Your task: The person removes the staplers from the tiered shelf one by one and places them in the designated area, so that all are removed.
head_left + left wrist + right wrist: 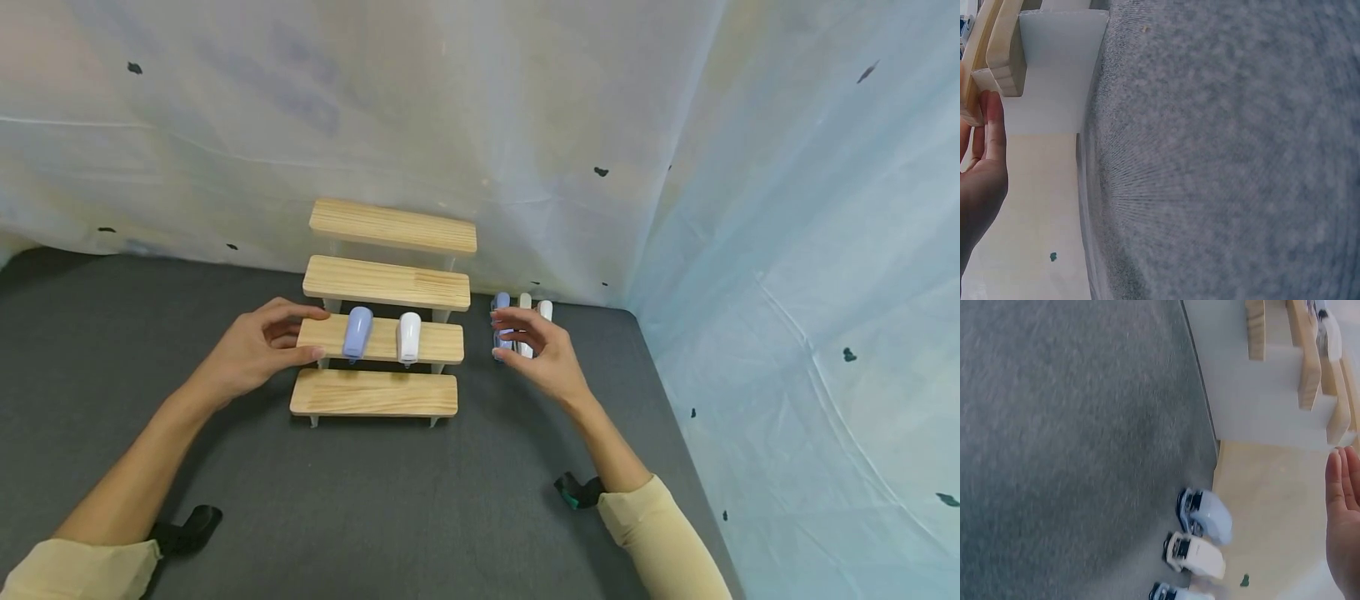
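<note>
A wooden stepped shelf [375, 392] with several tiers stands on the grey table. On its second tier from the front lie a blue stapler [357, 332] and a white stapler [408, 336]. My left hand [309, 333] holds that tier's left end between thumb and fingers; in the left wrist view the fingers [988, 125] touch the board's end [1007, 56]. My right hand [498, 335] hovers with fingers spread just in front of a blue stapler [501, 302] and two pale staplers [544, 310] standing right of the shelf. It holds nothing; the right wrist view shows the staplers [1205, 515] apart from my right hand [1342, 512].
A white sheet [480, 125] hangs right behind the shelf, and a bluish sheet wall [810, 333] closes the table's right side. The grey mat [375, 500] stretches to the front and left. Black wrist straps [187, 525] show by my sleeves.
</note>
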### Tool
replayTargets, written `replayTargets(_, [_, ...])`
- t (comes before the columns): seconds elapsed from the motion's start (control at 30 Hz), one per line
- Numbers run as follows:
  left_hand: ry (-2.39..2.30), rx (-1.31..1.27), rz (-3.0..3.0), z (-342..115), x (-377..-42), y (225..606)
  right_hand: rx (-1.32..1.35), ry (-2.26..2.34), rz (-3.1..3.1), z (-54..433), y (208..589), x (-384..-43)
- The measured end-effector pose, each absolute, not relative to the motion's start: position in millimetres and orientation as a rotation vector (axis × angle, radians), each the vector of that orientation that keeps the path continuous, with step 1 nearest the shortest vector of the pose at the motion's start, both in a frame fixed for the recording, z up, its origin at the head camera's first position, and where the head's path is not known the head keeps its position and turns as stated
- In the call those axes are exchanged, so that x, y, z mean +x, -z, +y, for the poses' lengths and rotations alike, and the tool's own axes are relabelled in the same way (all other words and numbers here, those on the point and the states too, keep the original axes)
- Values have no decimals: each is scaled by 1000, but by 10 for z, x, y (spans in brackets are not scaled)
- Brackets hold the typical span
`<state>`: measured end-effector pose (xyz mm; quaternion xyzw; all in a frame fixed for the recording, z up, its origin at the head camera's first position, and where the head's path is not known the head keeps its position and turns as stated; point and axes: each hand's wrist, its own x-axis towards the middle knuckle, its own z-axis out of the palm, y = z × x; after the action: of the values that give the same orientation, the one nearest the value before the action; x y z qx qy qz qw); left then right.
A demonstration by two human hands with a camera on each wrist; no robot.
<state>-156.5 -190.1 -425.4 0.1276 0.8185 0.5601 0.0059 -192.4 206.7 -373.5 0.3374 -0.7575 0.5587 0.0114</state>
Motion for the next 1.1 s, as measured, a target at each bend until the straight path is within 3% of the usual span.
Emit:
replayTargets(0.8, [-1777, 387, 2532, -1926, -1574, 4281, 1239, -1611, -2384, 1565, 3636, -1846])
replayTargets(1.1, [-1774, 370, 2529, -1907, -1583, 4284, 1296, -1573, -2439, 1494, 3857, -2017])
